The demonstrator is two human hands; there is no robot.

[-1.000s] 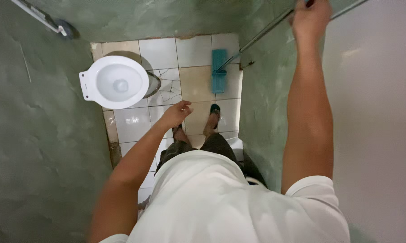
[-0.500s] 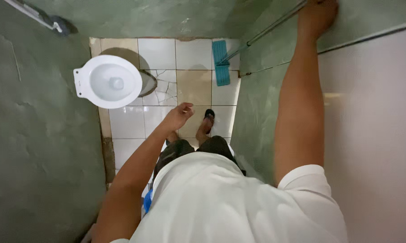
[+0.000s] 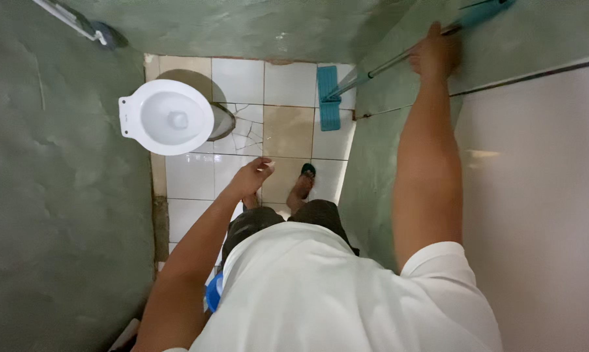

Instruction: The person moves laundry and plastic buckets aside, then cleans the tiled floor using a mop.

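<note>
My right hand [image 3: 433,53] is raised at the upper right and is closed around the long metal handle [image 3: 379,67] of a flat mop. The teal mop head [image 3: 328,96] rests on the tiled floor by the right green wall. My left hand [image 3: 252,175] hangs loosely over the floor tiles with curled fingers and nothing in it. It is above my feet in dark sandals [image 3: 307,171].
A white toilet bowl [image 3: 167,117] stands at the left on cracked white and beige tiles [image 3: 249,133]. Rough green walls [image 3: 60,195] close in on three sides. A white panel [image 3: 542,208] fills the right. A blue object [image 3: 213,292] shows by my hip.
My right hand has slid down the mop handle and the mop head has shifted slightly on the floor. The left hand stays hanging in about the same place.
</note>
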